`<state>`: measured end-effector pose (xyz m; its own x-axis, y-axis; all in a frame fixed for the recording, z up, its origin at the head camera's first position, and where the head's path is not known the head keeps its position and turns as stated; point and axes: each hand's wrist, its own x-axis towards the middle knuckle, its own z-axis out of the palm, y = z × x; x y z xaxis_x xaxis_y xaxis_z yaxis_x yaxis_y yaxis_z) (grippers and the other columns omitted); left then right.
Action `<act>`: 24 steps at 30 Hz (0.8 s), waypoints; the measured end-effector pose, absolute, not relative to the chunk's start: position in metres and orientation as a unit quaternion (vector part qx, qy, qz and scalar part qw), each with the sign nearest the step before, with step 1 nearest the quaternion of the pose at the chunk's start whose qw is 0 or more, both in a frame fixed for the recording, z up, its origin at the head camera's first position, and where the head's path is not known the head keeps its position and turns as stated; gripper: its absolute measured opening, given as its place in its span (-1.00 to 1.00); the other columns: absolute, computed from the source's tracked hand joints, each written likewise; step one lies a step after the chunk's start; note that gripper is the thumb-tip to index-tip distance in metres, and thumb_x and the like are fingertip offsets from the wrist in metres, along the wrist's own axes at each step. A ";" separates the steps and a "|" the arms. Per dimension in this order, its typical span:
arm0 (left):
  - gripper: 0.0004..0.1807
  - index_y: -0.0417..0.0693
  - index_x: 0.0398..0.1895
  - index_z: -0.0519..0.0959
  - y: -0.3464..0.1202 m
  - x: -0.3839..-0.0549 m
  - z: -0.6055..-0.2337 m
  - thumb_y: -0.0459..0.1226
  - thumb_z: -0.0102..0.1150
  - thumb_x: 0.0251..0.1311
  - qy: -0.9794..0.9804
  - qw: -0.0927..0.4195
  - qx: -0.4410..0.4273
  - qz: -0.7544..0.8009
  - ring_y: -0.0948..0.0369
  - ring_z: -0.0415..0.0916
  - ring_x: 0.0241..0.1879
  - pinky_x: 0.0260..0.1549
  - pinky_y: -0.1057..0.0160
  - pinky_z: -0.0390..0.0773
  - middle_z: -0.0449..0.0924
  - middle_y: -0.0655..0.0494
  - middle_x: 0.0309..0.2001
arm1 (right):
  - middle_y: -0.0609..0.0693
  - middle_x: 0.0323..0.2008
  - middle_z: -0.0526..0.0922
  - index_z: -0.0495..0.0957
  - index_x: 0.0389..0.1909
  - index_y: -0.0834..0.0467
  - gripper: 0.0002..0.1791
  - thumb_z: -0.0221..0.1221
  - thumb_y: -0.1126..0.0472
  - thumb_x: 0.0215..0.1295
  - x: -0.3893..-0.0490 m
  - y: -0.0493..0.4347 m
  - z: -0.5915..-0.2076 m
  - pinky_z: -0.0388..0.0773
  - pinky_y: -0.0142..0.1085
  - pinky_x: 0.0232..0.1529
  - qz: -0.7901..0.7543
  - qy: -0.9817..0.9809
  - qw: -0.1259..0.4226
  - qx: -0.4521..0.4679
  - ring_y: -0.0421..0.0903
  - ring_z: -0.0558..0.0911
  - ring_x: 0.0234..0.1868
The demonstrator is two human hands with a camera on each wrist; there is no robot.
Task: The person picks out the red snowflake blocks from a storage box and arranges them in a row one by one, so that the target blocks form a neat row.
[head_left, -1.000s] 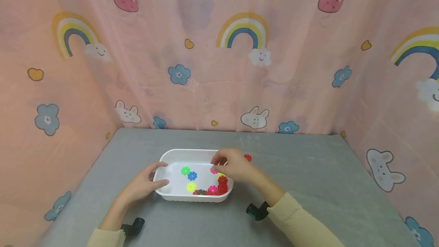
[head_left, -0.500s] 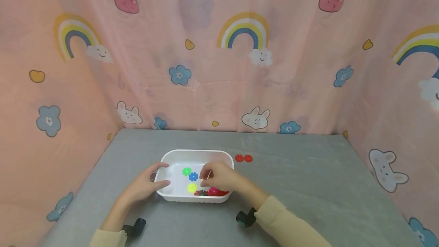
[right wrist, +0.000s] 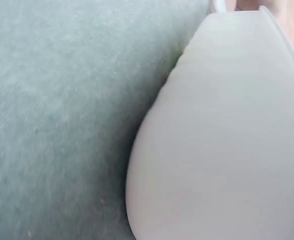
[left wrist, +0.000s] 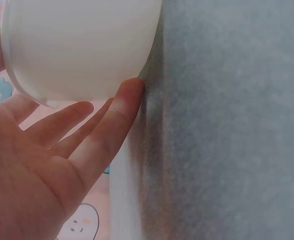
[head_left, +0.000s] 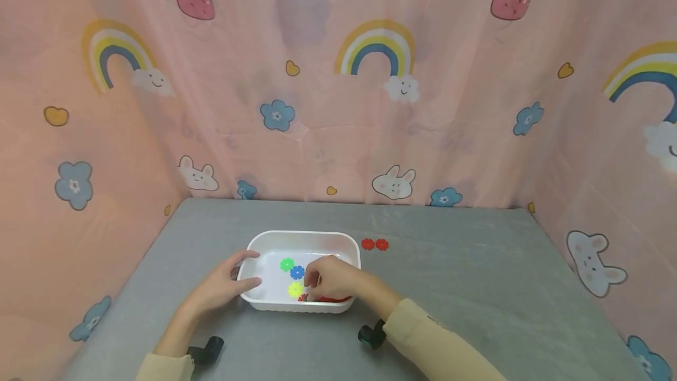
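Observation:
A white plastic tray (head_left: 275,307) holds several small flower-shaped plastic snowflake discs: a green disc (head_left: 287,264), a blue disc (head_left: 297,272), a yellow disc (head_left: 295,290) and red discs (head_left: 338,300) by the front wall. My left hand (head_left: 224,278) holds the tray's left end, thumb and fingers spread along it; the left wrist view shows fingertips against the outer wall. Inside the tray's right half, my right hand (head_left: 333,278) reaches down with bent fingers among the discs near the front wall. Whether its fingertips pinch a disc is hidden. The right wrist view shows mainly the tray's outside.
Two red discs (head_left: 375,244) lie side by side on the grey tabletop (head_left: 476,287), just beyond the tray's back right corner. A pink printed curtain (head_left: 317,151) stands behind the table and on both sides.
My right hand has moved from the tray's back right rim left and down to the front discs. A second red disc now shows beside the first on the table. The left hand stays.

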<state>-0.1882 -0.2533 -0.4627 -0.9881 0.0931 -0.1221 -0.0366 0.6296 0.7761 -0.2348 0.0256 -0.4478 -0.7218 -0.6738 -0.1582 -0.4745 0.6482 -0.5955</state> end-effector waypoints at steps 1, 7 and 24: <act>-0.35 0.05 0.35 0.44 -0.254 -0.188 -0.463 -0.04 0.39 0.23 0.900 0.076 0.015 0.429 -0.33 0.33 0.34 0.21 -0.40 0.33 0.28 -0.26 0.46 | -0.24 -0.46 0.57 0.69 -0.31 -0.02 -0.87 0.46 0.15 0.17 -0.235 0.024 -0.448 0.48 -0.41 -0.25 -0.267 0.888 0.189 -0.323 -0.26 0.51 -0.36; -0.35 0.05 0.35 0.44 -0.255 -0.189 -0.465 -0.03 0.39 0.23 0.900 0.076 0.016 0.429 -0.34 0.31 0.35 0.22 -0.41 0.31 0.25 -0.26 0.47 | -0.23 -0.41 0.55 0.70 -0.24 -0.02 -0.79 0.49 0.18 0.11 -0.231 0.019 -0.451 0.52 -0.45 -0.24 -0.250 0.891 0.199 -0.322 -0.27 0.52 -0.34; -0.36 0.08 0.35 0.45 -0.254 -0.189 -0.465 -0.03 0.39 0.22 0.904 0.070 0.012 0.421 -0.32 0.35 0.34 0.21 -0.39 0.34 0.28 -0.25 0.46 | -0.24 -0.41 0.54 0.66 -0.31 -0.04 -0.83 0.47 0.14 0.14 -0.241 0.008 -0.461 0.50 -0.41 -0.20 -0.245 0.898 0.191 -0.313 -0.27 0.50 -0.32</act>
<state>-0.1890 -0.2544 -0.4648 -0.9899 0.0811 -0.1160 -0.0365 0.6456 0.7628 -0.2408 0.0077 -0.4610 -0.7311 -0.6551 -0.1905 -0.4678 0.6846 -0.5589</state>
